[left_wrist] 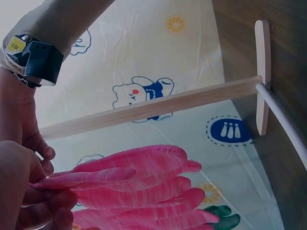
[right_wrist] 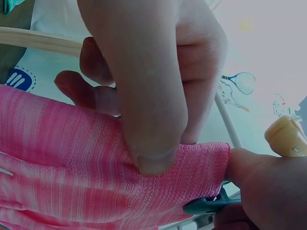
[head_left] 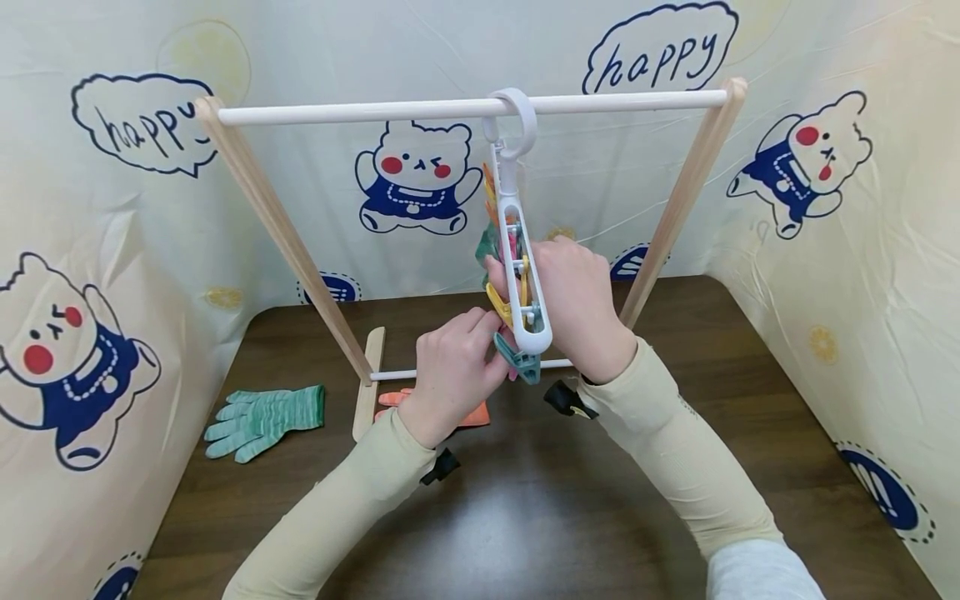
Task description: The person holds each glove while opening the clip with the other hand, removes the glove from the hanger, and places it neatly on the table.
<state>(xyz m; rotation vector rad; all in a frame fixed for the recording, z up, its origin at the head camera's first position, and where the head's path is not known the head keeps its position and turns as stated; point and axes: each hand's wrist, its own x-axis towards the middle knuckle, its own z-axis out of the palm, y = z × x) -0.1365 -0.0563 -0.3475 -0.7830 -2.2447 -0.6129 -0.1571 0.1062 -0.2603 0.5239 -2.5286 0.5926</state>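
Pink knit glove [right_wrist: 86, 148] is the item in work, and it sits at the near end of the white hanger [head_left: 534, 340], fingers hanging down. Your left hand [head_left: 453, 367] pinches its cuff between thumb and fingers. Your right hand [head_left: 573, 292] curls in alongside and appears to pinch the teal clip [head_left: 520, 360] at the cuff; whether that clip bites the knit, you cannot confirm. Farther along the hanger, dark green finger ends [left_wrist: 228, 220] show behind the pink, so at least one piece looks already hung. Outstanding, by judgement: secure this cuff, then the striped green glove [head_left: 270, 421] and the orange glove [head_left: 476, 414], both lying on the surface [head_left: 540, 517], the orange partly hidden by your left hand.

Clearances: you have open wood below and between your forearms. Beyond, the left post [head_left: 285, 237] and right post [head_left: 686, 196] stand well apart from the hanger, leaving you sideways room. Overhead, the top rod [head_left: 637, 102] carries the hanger's hook; the printed cloth [head_left: 540, 50] closes off the back.
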